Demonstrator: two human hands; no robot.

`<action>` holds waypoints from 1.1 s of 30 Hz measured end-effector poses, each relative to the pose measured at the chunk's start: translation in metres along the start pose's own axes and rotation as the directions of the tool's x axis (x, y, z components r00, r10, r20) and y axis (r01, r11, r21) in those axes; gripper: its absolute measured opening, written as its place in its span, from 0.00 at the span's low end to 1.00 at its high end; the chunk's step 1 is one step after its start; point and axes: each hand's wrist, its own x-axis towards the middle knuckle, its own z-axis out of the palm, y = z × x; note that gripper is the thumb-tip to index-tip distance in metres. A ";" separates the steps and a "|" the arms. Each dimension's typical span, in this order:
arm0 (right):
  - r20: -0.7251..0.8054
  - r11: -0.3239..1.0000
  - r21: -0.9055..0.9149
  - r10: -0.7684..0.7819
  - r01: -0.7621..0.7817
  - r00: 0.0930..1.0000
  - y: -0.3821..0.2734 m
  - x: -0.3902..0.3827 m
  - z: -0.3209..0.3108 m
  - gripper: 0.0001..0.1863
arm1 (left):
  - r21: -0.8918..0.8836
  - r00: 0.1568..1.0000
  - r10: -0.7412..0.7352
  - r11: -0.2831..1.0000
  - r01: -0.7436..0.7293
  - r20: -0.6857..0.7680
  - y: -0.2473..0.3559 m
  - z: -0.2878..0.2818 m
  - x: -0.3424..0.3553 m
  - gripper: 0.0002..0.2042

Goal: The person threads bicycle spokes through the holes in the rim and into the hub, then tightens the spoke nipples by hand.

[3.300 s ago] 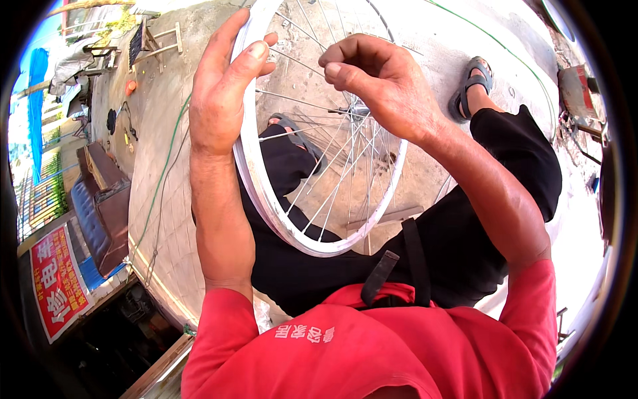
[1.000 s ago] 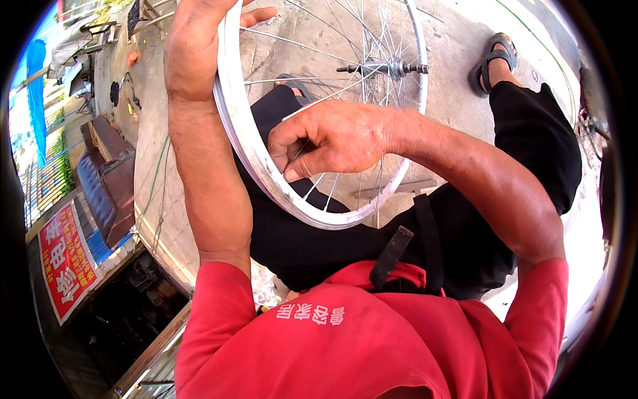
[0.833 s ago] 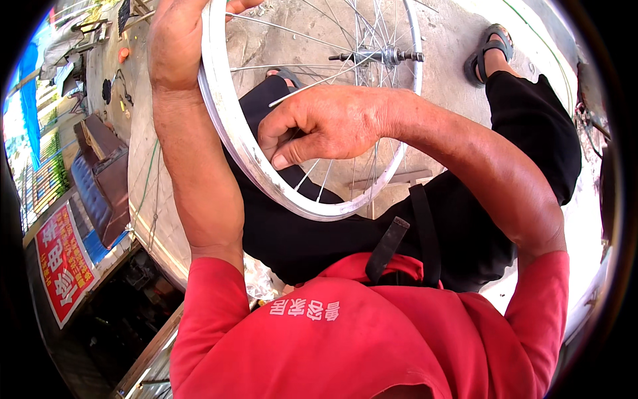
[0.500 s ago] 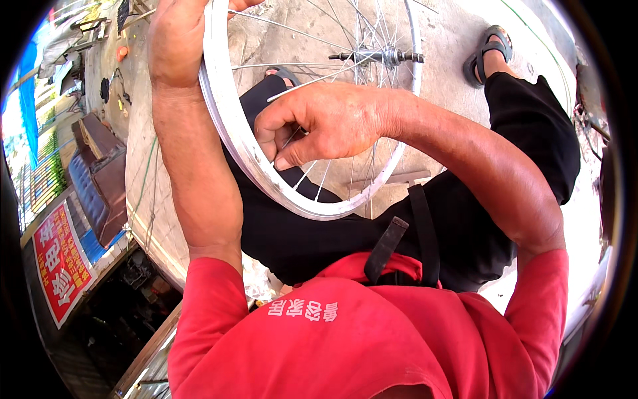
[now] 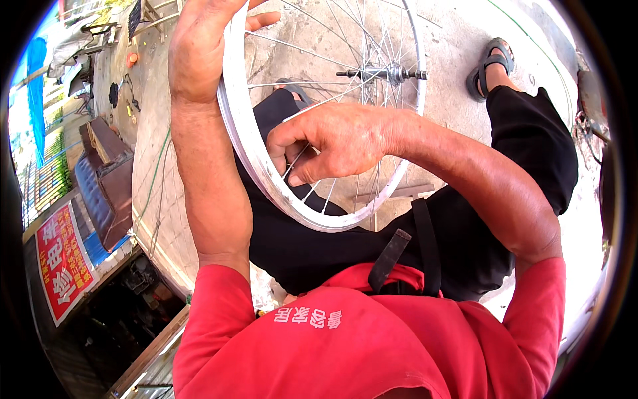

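A silver bicycle wheel rim (image 5: 249, 143) with thin spokes stands tilted in front of my lap, without a tyre. Its hub (image 5: 392, 74) and axle are in the upper middle. My left hand (image 5: 206, 50) grips the rim's upper left, the palm outside and fingertips showing on the inner side. Inside the rim, my right hand (image 5: 339, 136) is closed, with thumb and forefinger pinching a spoke (image 5: 296, 159) close to the rim's lower left. The spoke's very end is hard to make out behind the fingers.
My black-trousered legs spread under the wheel, a sandalled foot (image 5: 493, 65) at the right. Wooden strips (image 5: 399, 193) lie on the concrete floor. To the left are a brown sofa with a blue seat (image 5: 96, 189), a red sign (image 5: 64, 261) and a green cord (image 5: 155, 174).
The whole view has shifted slightly, so wheel, arms and floor appear a little lower and further right. More of my left fingertips show inside the rim. The right hand keeps its pinch.
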 end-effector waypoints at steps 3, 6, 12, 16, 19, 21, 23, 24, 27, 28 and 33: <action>-0.015 0.999 0.014 -0.036 0.036 0.999 0.009 0.002 0.005 0.09 | -0.028 1.000 0.006 1.000 -0.006 0.015 -0.001 -0.002 0.000 0.35; 0.002 0.999 0.022 -0.042 0.042 0.999 0.009 0.001 0.004 0.09 | -0.008 1.000 -0.002 1.000 0.002 -0.002 0.000 0.000 0.000 0.35; -0.031 0.996 -0.051 -0.079 0.077 0.996 0.013 0.001 0.005 0.10 | 0.001 1.000 -0.007 1.000 0.007 -0.006 0.000 0.000 0.000 0.35; -0.029 0.983 -0.182 0.007 -0.012 1.000 0.003 -0.006 0.001 0.10 | -0.003 1.000 -0.013 1.000 0.013 -0.009 0.001 0.001 -0.001 0.35; -0.097 0.980 -0.195 -0.070 0.050 0.993 0.015 -0.007 0.007 0.09 | -0.010 1.000 -0.008 1.000 0.008 0.008 -0.001 -0.003 -0.001 0.35; -0.136 0.975 -0.203 -0.123 0.094 0.983 0.018 -0.009 0.008 0.09 | -0.019 1.000 -0.011 1.000 0.011 0.008 -0.001 -0.005 -0.001 0.36; -0.152 0.961 -0.247 -0.163 0.122 0.975 0.017 -0.008 0.009 0.09 | -0.037 1.000 -0.024 0.999 0.024 -0.003 0.000 -0.006 -0.003 0.36; -0.165 0.955 -0.269 -0.175 0.127 0.971 0.018 -0.010 0.010 0.09 | -0.008 1.000 -0.020 1.000 0.020 -0.001 0.003 -0.003 -0.004 0.36; -0.209 0.948 -0.274 -0.223 0.162 0.952 0.021 -0.005 0.002 0.09 | 0.080 1.000 0.000 0.997 0.000 0.003 0.018 0.010 -0.013 0.36; -0.245 0.946 -0.281 -0.236 0.164 0.940 0.020 -0.004 -0.004 0.10 | 0.111 1.000 0.013 0.994 -0.013 0.001 0.020 0.015 -0.016 0.36; -0.408 0.959 -0.204 -0.266 0.197 0.873 0.006 0.000 -0.047 0.12 | 0.199 0.992 0.085 0.978 -0.065 -0.094 0.018 0.052 -0.029 0.37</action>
